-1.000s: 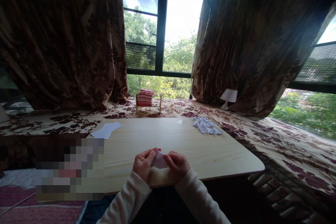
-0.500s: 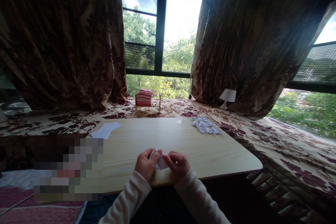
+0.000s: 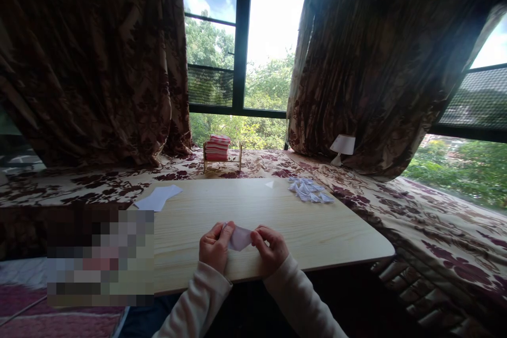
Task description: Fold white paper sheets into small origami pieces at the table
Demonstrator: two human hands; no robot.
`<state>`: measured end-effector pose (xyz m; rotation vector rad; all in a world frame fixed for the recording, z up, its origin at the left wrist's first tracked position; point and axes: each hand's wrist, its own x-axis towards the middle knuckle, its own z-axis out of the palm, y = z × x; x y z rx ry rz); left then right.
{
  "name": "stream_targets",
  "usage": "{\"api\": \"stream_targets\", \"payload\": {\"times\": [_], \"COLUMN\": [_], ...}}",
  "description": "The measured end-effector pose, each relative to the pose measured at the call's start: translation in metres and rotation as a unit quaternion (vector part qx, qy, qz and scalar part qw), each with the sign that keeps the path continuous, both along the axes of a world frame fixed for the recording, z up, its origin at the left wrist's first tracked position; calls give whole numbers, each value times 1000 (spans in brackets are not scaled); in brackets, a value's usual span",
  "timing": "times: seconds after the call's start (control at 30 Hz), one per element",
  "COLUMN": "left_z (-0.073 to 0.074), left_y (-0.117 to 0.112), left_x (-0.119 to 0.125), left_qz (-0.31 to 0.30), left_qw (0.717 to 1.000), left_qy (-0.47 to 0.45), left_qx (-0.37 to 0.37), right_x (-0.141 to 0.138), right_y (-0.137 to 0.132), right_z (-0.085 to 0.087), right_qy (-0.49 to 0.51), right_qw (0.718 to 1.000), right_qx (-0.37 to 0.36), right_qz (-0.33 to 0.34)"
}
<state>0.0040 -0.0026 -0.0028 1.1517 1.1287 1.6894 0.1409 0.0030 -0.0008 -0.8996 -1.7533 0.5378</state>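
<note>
A small folded piece of pale paper is pinched between both my hands just above the near edge of a light wooden table. My left hand grips its left side with curled fingers. My right hand grips its right side in the same way. Both wrists rest near the table's front edge. At the far right of the table lies a heap of several folded paper pieces. Flat white paper sheets lie at the far left corner, and a tiny scrap sits at the far edge.
A floral-covered ledge runs around the table below dark patterned curtains and a window. On it stand a small wooden rack with striped cloth and a small white lamp. A blurred patch covers the table's left.
The paper piece has been turned and spread slightly between my fingers, and both hands have shifted a little. The view has drifted slightly.
</note>
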Motion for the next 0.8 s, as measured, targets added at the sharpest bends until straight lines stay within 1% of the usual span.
{"api": "stream_targets", "payload": {"times": [0.07,0.2,0.27,0.4,0.5,0.7,0.8], "left_z": [0,3,6,10,12,17,16], "left_y": [0,-3,-4,-7,-10,-14,-13], "left_x": [0,-1,-1,-1,-1,-1,-1], "left_qz": [-2,-38,-55,-94,-121,-122,-121], "left_qw": [1000,999,997,991,984,978,975], "left_qy": [-1,27,47,92,126,170,184], "left_qx": [-3,-7,-10,-18,-20,-6,-3], "right_x": [-1,-3,-3,3,6,4,5], "right_y": [0,2,4,10,12,10,11], "right_z": [1,-1,-4,-9,-9,-6,-6], "right_qy": [26,60,96,200,245,261,277], "right_qw": [999,996,991,971,958,954,948], "right_qx": [-26,-72,-86,-126,-146,-144,-150], "right_qz": [-5,17,24,22,33,32,38]}}
